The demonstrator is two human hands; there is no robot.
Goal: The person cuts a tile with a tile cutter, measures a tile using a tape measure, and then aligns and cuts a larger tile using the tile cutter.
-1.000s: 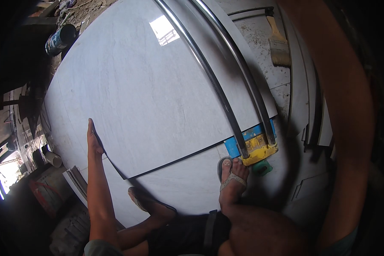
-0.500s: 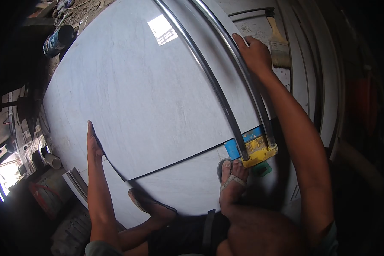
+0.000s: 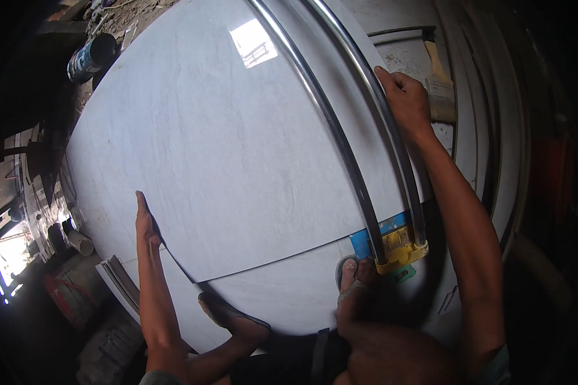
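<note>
A large pale marble-look tile (image 3: 237, 154) lies in front of me, its near edge slightly above the pale surface below. My left hand (image 3: 146, 221) holds the tile's left edge, thumb along the side and the other fingers hidden. My right hand (image 3: 404, 102) grips the right edge with curled fingers, just outside the rails. Two chrome rails (image 3: 331, 119) of a tile cutter pass over the tile's right part. They end in a yellow end piece (image 3: 401, 250) beside a blue base plate (image 3: 361, 244).
A paintbrush (image 3: 440, 96) lies right of my right hand. My sandalled feet, the right foot (image 3: 350, 276) near the cutter's end, stand at the tile's near side. A dark can (image 3: 91, 58) sits at the far left, and stacked strips (image 3: 119, 282) lie at the near left.
The view has shifted, so everything sits a little lower and further right. The dark line under the tile's near edge looks thinner. Both hands stay on the tile's edges.
</note>
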